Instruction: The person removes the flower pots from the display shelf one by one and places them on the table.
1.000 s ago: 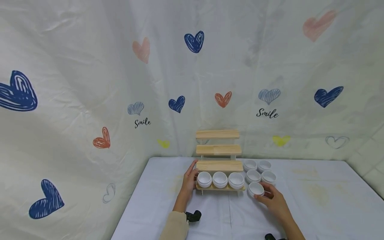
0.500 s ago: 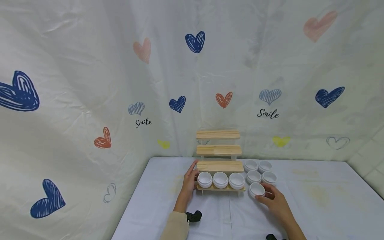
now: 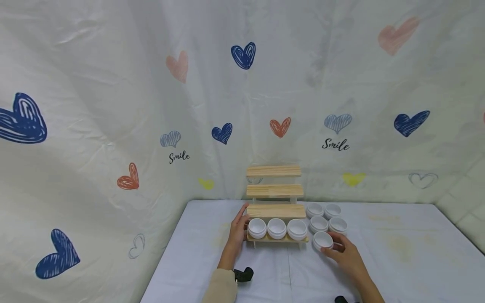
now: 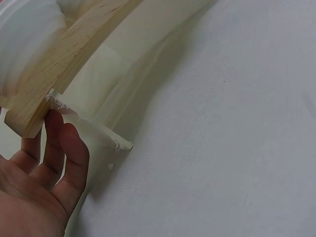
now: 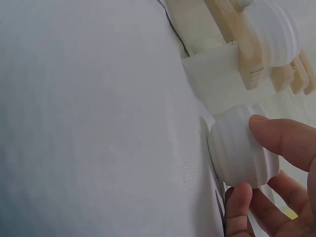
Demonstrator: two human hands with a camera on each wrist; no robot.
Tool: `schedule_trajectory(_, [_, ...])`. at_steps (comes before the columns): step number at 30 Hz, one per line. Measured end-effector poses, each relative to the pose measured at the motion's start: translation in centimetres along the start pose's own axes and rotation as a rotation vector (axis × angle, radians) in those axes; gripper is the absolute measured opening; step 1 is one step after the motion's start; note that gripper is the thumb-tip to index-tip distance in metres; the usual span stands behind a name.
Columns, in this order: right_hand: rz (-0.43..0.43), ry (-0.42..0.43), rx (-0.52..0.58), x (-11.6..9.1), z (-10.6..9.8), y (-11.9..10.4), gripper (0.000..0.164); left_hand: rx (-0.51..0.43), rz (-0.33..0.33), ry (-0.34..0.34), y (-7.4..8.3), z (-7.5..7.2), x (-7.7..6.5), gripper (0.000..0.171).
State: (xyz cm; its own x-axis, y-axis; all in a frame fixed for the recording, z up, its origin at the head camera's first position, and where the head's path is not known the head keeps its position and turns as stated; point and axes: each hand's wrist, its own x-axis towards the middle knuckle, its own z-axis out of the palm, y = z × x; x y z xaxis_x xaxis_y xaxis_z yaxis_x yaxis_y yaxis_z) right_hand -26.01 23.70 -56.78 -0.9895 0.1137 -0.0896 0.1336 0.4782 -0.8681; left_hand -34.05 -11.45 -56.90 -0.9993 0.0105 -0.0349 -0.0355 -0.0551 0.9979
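Observation:
A tiered wooden display rack stands on the table, with three small white bowls in a row on its lowest step. My left hand grips the rack's left end; in the left wrist view its curled fingers touch the end of the wooden board from below. Right of the rack, my right hand holds one white bowl by its side. The right wrist view shows thumb and fingers around the ribbed wall of this bowl, which rests on or just above the cloth; I cannot tell which.
Several more white bowls stand close together behind the held one, beside the rack's right end. A white cloth with faint yellowish stains covers the table. Behind the rack hangs a pale curtain printed with hearts.
The head view has shifted very slightly. Both hands keep their places on the rack and the bowl.

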Motion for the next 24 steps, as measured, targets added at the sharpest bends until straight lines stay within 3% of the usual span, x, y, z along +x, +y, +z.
schedule_trajectory(24, [-0.012, 0.0, -0.012, -0.03, -0.04, -0.35, 0.08, -0.008, -0.003, 0.004, -0.08, -0.07, -0.11, 0.052])
